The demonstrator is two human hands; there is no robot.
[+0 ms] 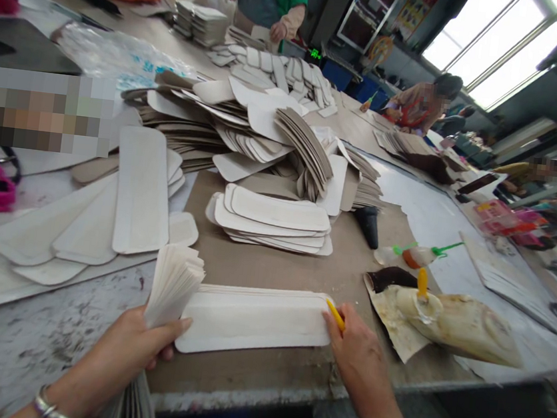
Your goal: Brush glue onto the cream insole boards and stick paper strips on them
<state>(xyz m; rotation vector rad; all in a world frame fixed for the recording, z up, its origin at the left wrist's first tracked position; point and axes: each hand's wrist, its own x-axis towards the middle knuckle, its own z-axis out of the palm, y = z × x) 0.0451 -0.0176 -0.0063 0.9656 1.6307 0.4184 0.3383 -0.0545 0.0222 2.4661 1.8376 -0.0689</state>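
Observation:
My left hand [143,341] is closed around a thick bundle of white panels [175,284], whose ends fan out above the fist and whose lower part hangs below it. The thumb of that hand touches the left end of a long white panel [255,324] with rounded corners. That panel lies on a thin pile of like pieces on the brown board [260,371]. At its right end, my right hand [356,342] grips a slim yellow stick-like tool [335,315], fingertips at the panel's corner. The tool's working end is too small to make out.
Ahead lies a short stack of white panels [277,219], with a large heap of panels [228,119] behind. Loose panels [142,193] spread left. To the right are a glue-stained container [471,325] and small bottles [421,255]. A co-worker [272,0] stands across the table.

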